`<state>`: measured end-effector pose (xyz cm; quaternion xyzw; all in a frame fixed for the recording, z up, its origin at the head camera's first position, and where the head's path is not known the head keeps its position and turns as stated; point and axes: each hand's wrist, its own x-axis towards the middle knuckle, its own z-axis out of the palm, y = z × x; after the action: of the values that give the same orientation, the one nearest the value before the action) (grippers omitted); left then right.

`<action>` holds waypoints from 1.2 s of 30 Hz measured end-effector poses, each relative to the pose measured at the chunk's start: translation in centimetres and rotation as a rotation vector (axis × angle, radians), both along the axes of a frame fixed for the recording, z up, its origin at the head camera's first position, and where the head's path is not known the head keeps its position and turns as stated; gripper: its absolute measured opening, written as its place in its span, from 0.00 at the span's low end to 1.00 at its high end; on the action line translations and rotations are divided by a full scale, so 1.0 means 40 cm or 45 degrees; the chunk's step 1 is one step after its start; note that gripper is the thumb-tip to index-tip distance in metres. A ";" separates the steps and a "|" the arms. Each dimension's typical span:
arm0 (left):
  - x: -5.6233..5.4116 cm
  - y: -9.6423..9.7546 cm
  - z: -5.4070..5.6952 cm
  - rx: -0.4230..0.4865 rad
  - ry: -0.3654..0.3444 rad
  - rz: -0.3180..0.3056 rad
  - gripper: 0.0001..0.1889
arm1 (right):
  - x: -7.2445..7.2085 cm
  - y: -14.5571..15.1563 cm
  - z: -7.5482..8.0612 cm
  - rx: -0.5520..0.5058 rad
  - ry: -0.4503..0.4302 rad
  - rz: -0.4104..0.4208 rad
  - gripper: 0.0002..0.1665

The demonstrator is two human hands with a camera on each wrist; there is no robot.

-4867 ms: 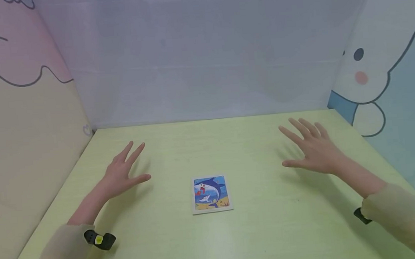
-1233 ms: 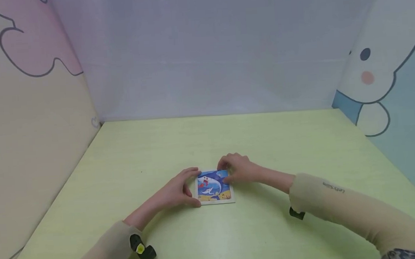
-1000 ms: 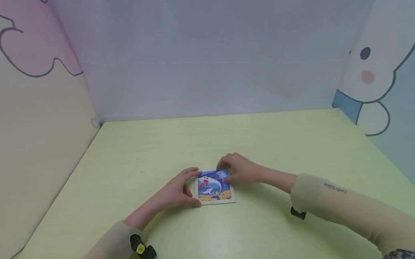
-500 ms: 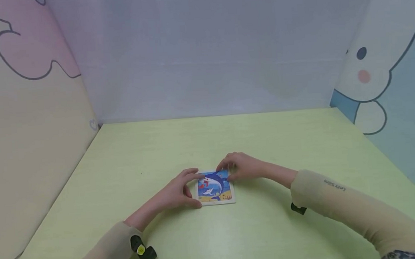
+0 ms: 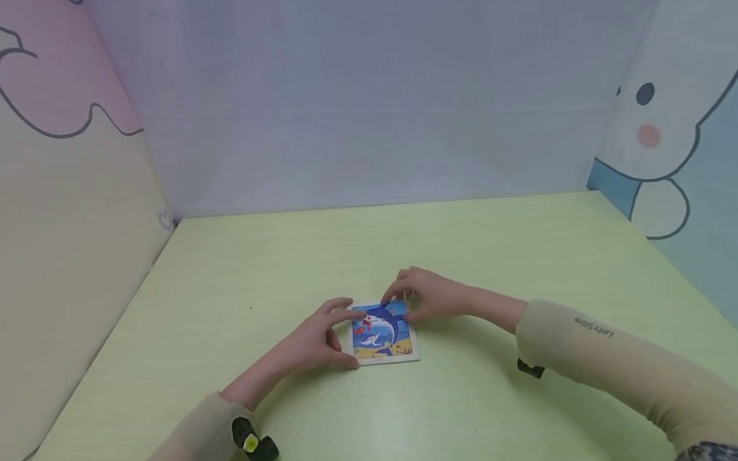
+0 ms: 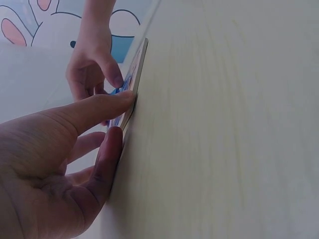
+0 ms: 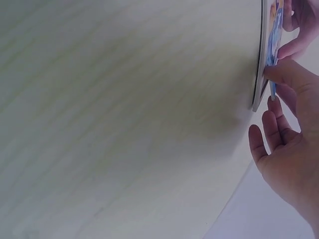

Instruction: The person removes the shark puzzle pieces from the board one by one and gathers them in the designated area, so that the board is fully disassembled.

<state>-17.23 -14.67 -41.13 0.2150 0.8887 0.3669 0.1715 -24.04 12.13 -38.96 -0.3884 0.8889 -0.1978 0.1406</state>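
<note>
A small square jigsaw puzzle (image 5: 382,333) with a whale picture in a pale frame lies flat on the table. My left hand (image 5: 312,341) holds it at the left side, thumb at the near left corner and a fingertip over the upper part of the picture. At the upper right, my right hand (image 5: 434,296) pinches a blue puzzle piece (image 7: 273,88) between thumb and finger. In the right wrist view this piece stands tilted out of the frame. The other fingers of the right hand stay loosely bent, holding nothing. The hands partly cover the puzzle's left and upper right edges.
The pale green table (image 5: 382,422) extends around the puzzle. A plain whitish back panel (image 5: 359,95) rises behind it, with cartoon-printed side panels (image 5: 718,163) at left and right. Both forearms wear sleeves and dark wrist bands.
Both hands have come inward from the sides to the puzzle. Within the last second a left finger has shifted onto the picture, and the right hand has lifted a piece's edge slightly.
</note>
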 end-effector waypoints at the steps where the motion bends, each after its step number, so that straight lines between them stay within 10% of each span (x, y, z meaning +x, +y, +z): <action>1: 0.000 0.000 0.001 -0.005 -0.002 0.001 0.39 | 0.001 0.000 0.002 0.007 0.005 0.007 0.24; 12: -0.004 -0.001 0.000 0.029 -0.013 -0.031 0.39 | -0.001 0.007 0.009 0.034 0.050 0.064 0.25; 36: 0.004 0.007 -0.010 0.013 0.002 -0.009 0.40 | -0.112 0.233 -0.031 -0.189 0.032 -0.322 0.22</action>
<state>-17.09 -14.40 -41.55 0.2193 0.8862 0.3706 0.1709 -28.52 21.45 -40.21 -0.2852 0.9154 -0.2741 0.0743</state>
